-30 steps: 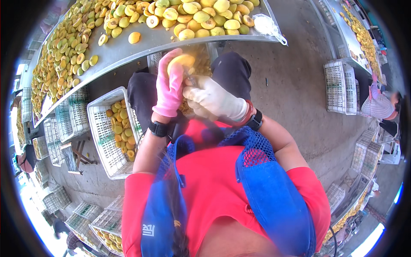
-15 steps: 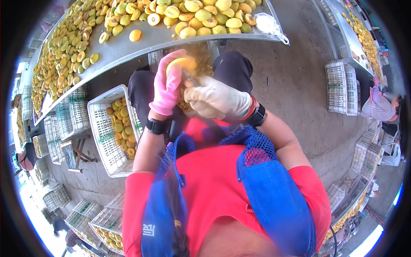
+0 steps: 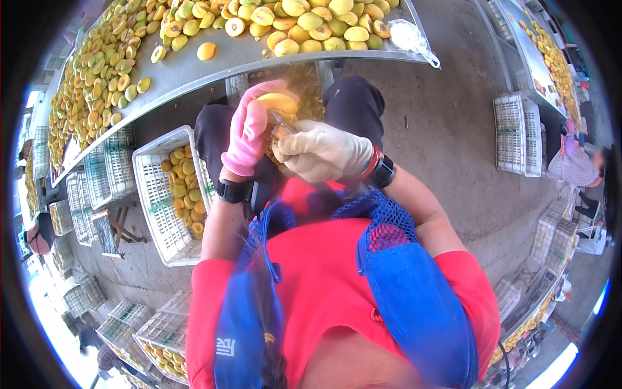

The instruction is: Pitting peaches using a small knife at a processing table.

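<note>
The pink-gloved left hand is pinching a rounded yellow-orange fruit piece between the black-trousered knees, while the white-gloved right hand is gripping a small metal-tipped tool close by, apparently cutting, further strokes presumably requiring steady hold.

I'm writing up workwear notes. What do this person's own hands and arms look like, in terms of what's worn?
The left hand wears a pink glove, the right hand an off-white glove. Each wrist has a black watch-like band; the right also has a red band. The red sleeves are short, leaving both forearms bare.
</note>
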The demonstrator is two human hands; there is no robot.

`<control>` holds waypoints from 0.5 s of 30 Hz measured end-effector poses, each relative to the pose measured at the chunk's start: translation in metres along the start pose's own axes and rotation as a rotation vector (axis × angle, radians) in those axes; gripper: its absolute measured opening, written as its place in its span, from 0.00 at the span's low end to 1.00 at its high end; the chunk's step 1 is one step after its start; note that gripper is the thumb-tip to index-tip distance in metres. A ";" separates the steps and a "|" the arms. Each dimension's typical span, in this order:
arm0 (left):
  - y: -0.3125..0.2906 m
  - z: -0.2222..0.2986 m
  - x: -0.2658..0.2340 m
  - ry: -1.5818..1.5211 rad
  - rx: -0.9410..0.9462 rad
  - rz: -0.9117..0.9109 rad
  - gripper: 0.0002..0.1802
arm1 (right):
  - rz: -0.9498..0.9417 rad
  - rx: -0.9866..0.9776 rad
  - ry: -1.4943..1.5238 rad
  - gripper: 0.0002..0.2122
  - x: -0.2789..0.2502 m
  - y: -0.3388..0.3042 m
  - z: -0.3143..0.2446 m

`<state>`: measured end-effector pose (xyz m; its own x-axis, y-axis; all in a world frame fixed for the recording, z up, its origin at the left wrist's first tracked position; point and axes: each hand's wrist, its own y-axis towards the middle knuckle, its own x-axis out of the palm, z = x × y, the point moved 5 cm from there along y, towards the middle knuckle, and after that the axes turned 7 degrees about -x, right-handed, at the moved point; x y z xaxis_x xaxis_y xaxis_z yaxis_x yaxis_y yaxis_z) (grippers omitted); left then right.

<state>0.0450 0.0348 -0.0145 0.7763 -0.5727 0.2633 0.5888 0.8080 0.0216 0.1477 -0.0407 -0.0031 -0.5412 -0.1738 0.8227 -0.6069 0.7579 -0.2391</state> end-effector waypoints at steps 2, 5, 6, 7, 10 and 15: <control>0.001 0.006 0.004 -0.006 0.004 0.034 0.42 | -0.029 -0.002 0.039 0.04 -0.005 0.005 0.008; 0.002 0.007 0.003 -0.020 -0.001 0.078 0.42 | -0.045 -0.127 0.005 0.05 -0.014 0.016 0.012; 0.001 0.007 0.002 -0.029 -0.011 0.094 0.42 | -0.067 -0.090 0.036 0.05 -0.013 0.017 0.013; 0.000 0.007 0.000 -0.029 -0.010 0.098 0.42 | -0.088 -0.053 0.067 0.06 -0.012 0.017 0.014; -0.001 0.008 -0.007 -0.233 -0.130 0.227 0.42 | -0.179 -0.069 0.012 0.06 -0.001 0.013 0.018; -0.015 0.015 -0.073 -0.145 0.004 0.547 0.40 | -0.047 -0.146 0.034 0.07 -0.009 0.021 0.023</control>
<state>-0.0238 0.0666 -0.0194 0.9292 -0.0457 0.3669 0.1083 0.9825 -0.1517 0.1265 -0.0375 -0.0270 -0.4923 -0.1918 0.8490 -0.5387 0.8333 -0.1242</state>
